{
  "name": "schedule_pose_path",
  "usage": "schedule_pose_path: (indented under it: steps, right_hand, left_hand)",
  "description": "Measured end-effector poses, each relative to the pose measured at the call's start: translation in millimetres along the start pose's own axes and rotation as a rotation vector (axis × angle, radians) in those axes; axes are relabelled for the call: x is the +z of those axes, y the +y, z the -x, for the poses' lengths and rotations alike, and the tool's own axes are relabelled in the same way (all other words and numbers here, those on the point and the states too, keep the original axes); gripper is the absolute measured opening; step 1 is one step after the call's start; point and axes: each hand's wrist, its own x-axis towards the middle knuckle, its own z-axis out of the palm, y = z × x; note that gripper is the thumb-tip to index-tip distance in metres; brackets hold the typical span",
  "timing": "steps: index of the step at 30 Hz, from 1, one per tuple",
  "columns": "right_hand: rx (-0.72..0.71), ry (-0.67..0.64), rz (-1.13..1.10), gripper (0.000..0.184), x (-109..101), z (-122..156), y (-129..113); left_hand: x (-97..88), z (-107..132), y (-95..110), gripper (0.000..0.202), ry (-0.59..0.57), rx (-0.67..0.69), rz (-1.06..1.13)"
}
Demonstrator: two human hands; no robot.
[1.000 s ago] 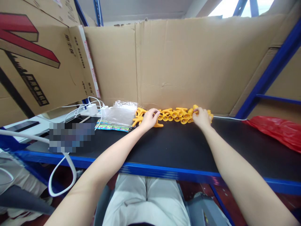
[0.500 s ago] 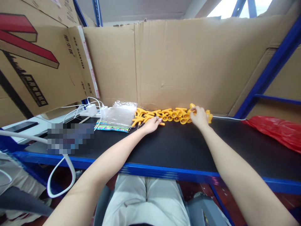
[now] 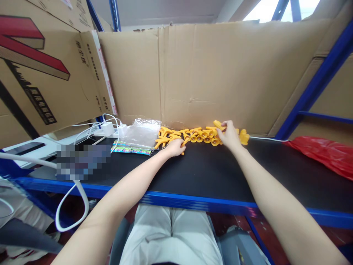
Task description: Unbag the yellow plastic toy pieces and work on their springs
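My left hand [image 3: 175, 148] is closed around a yellow stick [image 3: 186, 140] with a spiral-ribbed end, held just over the black shelf. My right hand [image 3: 229, 134] grips a yellow plastic part [image 3: 218, 124] with a rounded end, lifted above the row; my fingers hide the rest of it. Between the hands lie several yellow cup-shaped parts [image 3: 207, 139], their round mouths facing me. Left of them is a heap of yellow branching parts [image 3: 168, 136]. Just right of my right hand stand more yellow parts [image 3: 244, 137].
Clear plastic bags [image 3: 142, 133] lie over a colourful packet [image 3: 132, 148] on the left. White chargers and cables [image 3: 107, 129] stand beside them. A red plastic bag [image 3: 322, 152] is at the right. Cardboard [image 3: 220, 73] walls the back; a blue beam [image 3: 193, 201] edges the shelf.
My left hand has drawn slightly left and nearer, turning the yellow stick more upright. My right hand has moved a little left, with its yellow part now tilted leftward.
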Motion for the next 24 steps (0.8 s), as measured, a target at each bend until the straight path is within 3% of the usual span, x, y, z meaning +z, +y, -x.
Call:
schedule_pose_path:
  steps: [4, 8, 16, 24]
  right_hand:
    - [-0.1, -0.125, -0.061, 0.039, 2, 0, -13]
    - [-0.269, -0.262, -0.105, 0.032, 9, 2, -23]
    - [-0.414, -0.447, -0.148, 0.022, 15, 12, -43]
    - [-0.39, -0.381, -0.078, 0.023, 17, 11, -37]
  left_hand:
    - [-1.9, 1, -2, 0.021, 0.099, 0.058, -0.101]
    - [-11.0, 1, -3, 0.019, 0.206, 0.076, -0.06]
    - [-15.9, -1, -16, 0.016, 0.203, 0.072, -0.105]
    - [-13.9, -6, -31, 0.015, 0.182, 0.059, -0.14]
